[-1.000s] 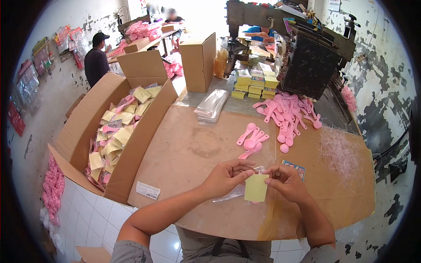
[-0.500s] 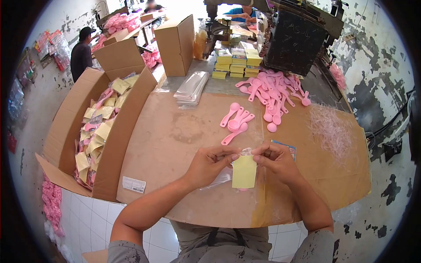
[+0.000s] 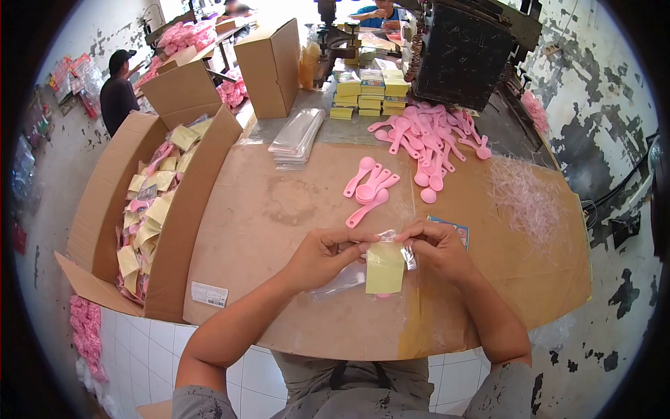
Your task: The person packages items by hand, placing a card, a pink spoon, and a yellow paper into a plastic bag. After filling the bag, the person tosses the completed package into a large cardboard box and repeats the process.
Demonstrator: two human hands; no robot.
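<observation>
My left hand (image 3: pixel 319 257) and my right hand (image 3: pixel 441 251) pinch the top edge of a small clear plastic bag (image 3: pixel 386 236) above the cardboard-covered table. A pale yellow card (image 3: pixel 384 271) shows in or behind the bag, with a bit of pink peeking out under its lower edge. Beside my right fingers a shiny strip of film (image 3: pixel 410 257) catches the light. Another clear plastic sleeve (image 3: pixel 340 283) lies under my left hand. Close behind my right hand is a blue printed card (image 3: pixel 453 229), partly covered. Several pink scoops (image 3: pixel 370 187) lie just beyond my hands.
A larger heap of pink scoops (image 3: pixel 433 140) sits farther back, near stacked cards (image 3: pixel 370 91) and a pile of clear sleeves (image 3: pixel 298 136). On the left, an open carton (image 3: pixel 171 262) holds packed bags. Film strips (image 3: pixel 527 202) lie right. Other people are at the back.
Both hands stay pinched at the bag's top, fingers shifted slightly. A shiny strip now shows by my right fingers, and the yellow card sits more under film. The view has moved a little.
</observation>
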